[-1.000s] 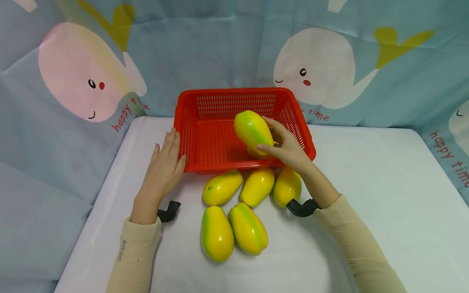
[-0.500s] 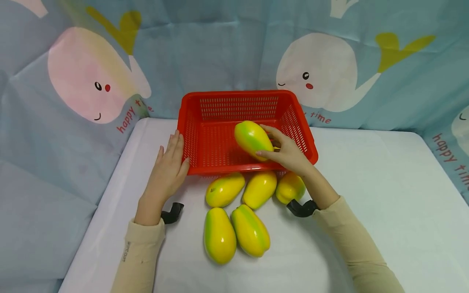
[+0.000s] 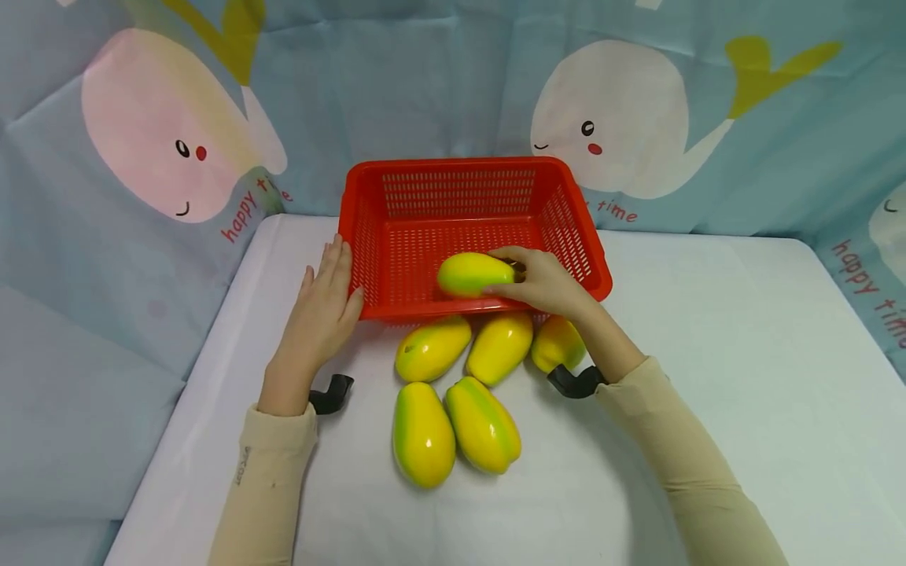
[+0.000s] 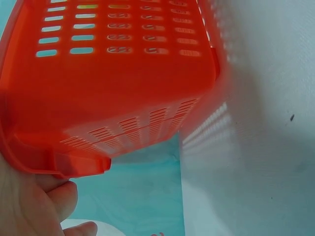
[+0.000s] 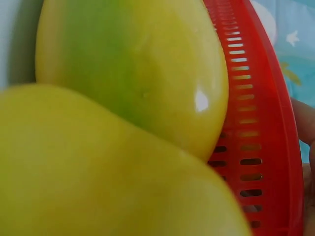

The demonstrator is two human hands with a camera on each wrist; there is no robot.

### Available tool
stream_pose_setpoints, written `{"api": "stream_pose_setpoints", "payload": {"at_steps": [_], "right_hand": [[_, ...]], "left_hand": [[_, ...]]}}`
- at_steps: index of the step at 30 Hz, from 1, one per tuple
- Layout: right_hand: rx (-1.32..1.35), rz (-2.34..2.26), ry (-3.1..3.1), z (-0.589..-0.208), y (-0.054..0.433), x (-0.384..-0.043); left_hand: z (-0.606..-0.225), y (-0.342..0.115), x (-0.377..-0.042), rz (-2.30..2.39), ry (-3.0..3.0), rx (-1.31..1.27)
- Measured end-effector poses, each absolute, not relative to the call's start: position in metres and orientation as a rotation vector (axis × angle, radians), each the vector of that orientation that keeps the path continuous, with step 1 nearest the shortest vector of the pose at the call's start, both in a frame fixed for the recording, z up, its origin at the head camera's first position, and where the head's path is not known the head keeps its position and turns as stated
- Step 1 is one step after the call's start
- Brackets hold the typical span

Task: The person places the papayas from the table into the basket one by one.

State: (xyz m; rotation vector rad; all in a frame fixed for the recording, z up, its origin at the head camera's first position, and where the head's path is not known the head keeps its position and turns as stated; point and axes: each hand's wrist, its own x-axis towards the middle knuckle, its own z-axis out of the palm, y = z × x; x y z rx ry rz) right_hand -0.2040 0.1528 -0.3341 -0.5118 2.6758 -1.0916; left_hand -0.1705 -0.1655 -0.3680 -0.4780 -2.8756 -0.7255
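In the head view my right hand (image 3: 541,279) grips a yellow-green papaya (image 3: 474,273) low inside the red plastic basket (image 3: 453,164), near its front wall. Thumb and fingers curve round the fruit's right end. My left hand (image 3: 318,318) lies with straight fingers along the basket's left side. The left wrist view shows that hand (image 4: 37,204) at the rim by a basket corner. Just in front of the basket lie three papayas, one at left (image 3: 433,347), one in the middle (image 3: 499,348) and one at right (image 3: 559,343). Right wrist fingers (image 5: 307,147) show beyond the red wall.
Two more papayas, left (image 3: 425,434) and right (image 3: 484,424), lie side by side nearer me on the white tabletop (image 3: 708,338). A blue curtain (image 3: 439,86) with whale prints hangs behind the basket and along the left. Black curved pieces (image 3: 331,395) stick out at both wrists.
My right hand has lowered the papaya into the basket and turned it from slanted to nearly level. The yellow fruit glimpsed beneath it before is now hidden. My left hand stays at the basket's side.
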Motion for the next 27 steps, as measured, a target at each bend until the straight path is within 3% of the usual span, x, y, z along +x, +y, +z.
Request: {"api": "stream_pose_setpoints", "payload": {"at_steps": [27], "right_hand": [[-0.560,-1.195,2.627,-0.3322,0.1570,-0.2032]], "left_hand": [[-0.3689,-0.1671,-0.1721,-0.741,-2.891,-0.448]]}}
